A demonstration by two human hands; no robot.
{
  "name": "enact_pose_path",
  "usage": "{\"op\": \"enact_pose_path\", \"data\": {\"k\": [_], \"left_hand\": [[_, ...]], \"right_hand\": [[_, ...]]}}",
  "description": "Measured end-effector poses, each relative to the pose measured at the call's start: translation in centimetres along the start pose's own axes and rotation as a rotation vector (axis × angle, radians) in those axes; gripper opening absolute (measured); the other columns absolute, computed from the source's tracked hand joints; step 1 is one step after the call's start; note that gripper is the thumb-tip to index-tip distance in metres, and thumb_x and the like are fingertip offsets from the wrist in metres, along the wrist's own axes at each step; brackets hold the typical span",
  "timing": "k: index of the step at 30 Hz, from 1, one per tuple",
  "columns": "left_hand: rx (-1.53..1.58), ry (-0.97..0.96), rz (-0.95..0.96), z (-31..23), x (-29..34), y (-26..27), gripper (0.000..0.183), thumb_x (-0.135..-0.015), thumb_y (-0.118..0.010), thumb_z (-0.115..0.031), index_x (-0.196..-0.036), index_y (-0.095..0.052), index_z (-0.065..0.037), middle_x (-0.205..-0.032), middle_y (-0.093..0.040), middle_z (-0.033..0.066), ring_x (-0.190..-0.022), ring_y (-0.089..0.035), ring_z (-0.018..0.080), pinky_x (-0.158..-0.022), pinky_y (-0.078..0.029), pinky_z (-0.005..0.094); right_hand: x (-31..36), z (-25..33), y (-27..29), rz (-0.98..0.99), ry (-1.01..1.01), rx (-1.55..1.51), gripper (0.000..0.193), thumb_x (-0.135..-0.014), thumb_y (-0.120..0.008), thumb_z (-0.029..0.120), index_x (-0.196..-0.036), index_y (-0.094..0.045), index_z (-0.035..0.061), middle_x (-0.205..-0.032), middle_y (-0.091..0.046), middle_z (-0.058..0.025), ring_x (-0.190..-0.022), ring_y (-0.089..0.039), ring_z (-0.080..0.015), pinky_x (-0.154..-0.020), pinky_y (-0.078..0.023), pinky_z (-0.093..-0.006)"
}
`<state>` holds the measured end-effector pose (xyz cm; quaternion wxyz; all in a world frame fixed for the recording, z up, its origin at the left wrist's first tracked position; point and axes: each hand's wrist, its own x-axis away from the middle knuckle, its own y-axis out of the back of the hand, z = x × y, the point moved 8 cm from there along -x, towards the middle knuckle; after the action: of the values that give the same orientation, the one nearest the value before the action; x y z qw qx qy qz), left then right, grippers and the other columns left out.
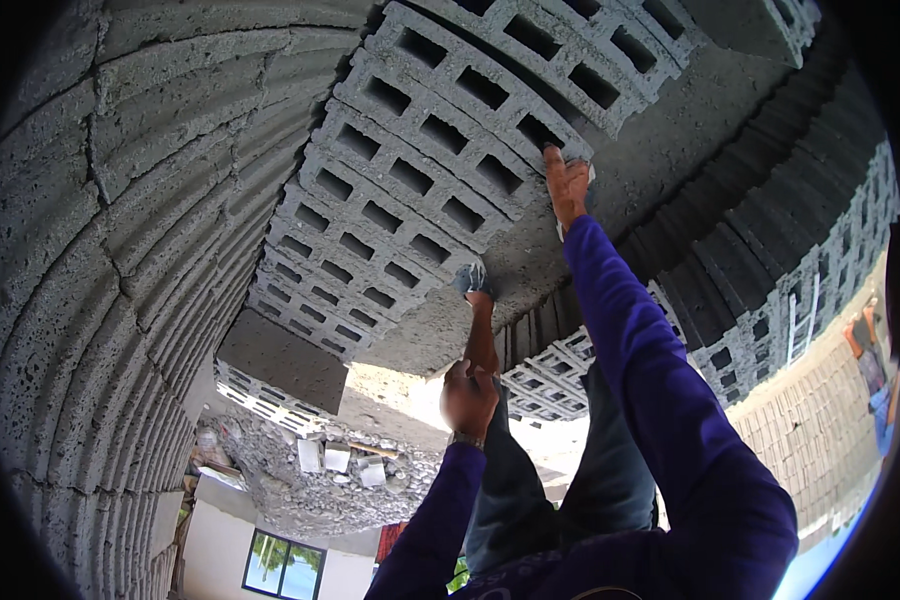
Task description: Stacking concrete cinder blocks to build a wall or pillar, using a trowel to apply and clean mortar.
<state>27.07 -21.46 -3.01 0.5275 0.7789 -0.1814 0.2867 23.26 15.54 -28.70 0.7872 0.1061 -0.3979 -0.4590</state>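
Note:
Grey hollow concrete blocks (425, 160) stand side by side in a long row, their rectangular holes facing up. At the near right end of one block (505, 92), my right hand (568, 182) is closed over the edge, its fingertips beside the last hole. A dark gap separates that block from the group beyond. Lower down, my left hand (470, 402) is held in front of my leg, apart from the blocks. It is curled and partly blurred, with nothing seen in it. My foot, in a grey-blue covering (472, 278), is by the row's near edge.
A tall stack of blocks (170, 180) walls off the left side. Another stack (760, 230) runs along the right. Rubble (340, 490) lies beyond a lone block face (280, 355) at lower left. Another person (870, 370) is at the far right.

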Motion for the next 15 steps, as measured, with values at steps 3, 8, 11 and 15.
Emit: {"op": "enact_pose_path", "data": {"k": [3,8,11,15], "left_hand": [[-0.039,0.025,-0.042,2.7,-0.1,1.8,0.024,-0.085,-0.061,-0.017,-0.100,-0.067,0.001,-0.098,-0.066,0.0215,-0.088,-0.066,0.0358,-0.077,-0.054,0.0425],[-0.068,0.022,0.003,0.8,-0.2,0.9,0.029,-0.084,-0.061,-0.020,-0.100,-0.067,0.003,-0.101,-0.066,0.0228,-0.090,-0.066,0.0371,-0.080,-0.054,0.0431],[-0.064,0.036,-0.019,1.2,-0.6,1.3,0.028,-0.085,-0.061,-0.020,-0.100,-0.067,0.003,-0.100,-0.066,0.0229,-0.089,-0.066,0.0373,-0.079,-0.054,0.0435],[-0.060,-0.006,-0.001,0.7,-0.1,0.2,0.025,-0.084,-0.061,-0.016,-0.101,-0.067,0.002,-0.098,-0.067,0.0224,-0.084,-0.069,0.0331,-0.075,-0.054,0.0417]], "right_hand": [[3.3,2.9,-1.3,0.345,-0.075,-0.007,0.066,-0.075,-0.074,0.058,-0.069,-0.058,-0.0051,-0.071,-0.056,-0.0091,-0.071,-0.049,-0.0182,-0.065,-0.041,-0.0396],[-2.7,5.6,7.1,0.245,-0.344,-0.326,0.080,-0.082,-0.067,0.061,-0.133,-0.056,0.0011,-0.129,-0.057,-0.0164,-0.113,-0.055,-0.0298,-0.093,-0.044,-0.0393],[-5.5,9.3,5.5,0.419,0.220,-0.073,0.067,-0.088,-0.064,0.051,-0.134,-0.054,0.0040,-0.130,-0.055,-0.0197,-0.116,-0.052,-0.0348,-0.096,-0.041,-0.0419],[-7.8,6.6,4.2,0.190,0.673,0.368,0.040,-0.095,-0.053,0.021,-0.135,-0.053,0.0173,-0.113,-0.058,-0.0117,-0.099,-0.047,-0.0275,-0.092,-0.038,-0.0365]]}}
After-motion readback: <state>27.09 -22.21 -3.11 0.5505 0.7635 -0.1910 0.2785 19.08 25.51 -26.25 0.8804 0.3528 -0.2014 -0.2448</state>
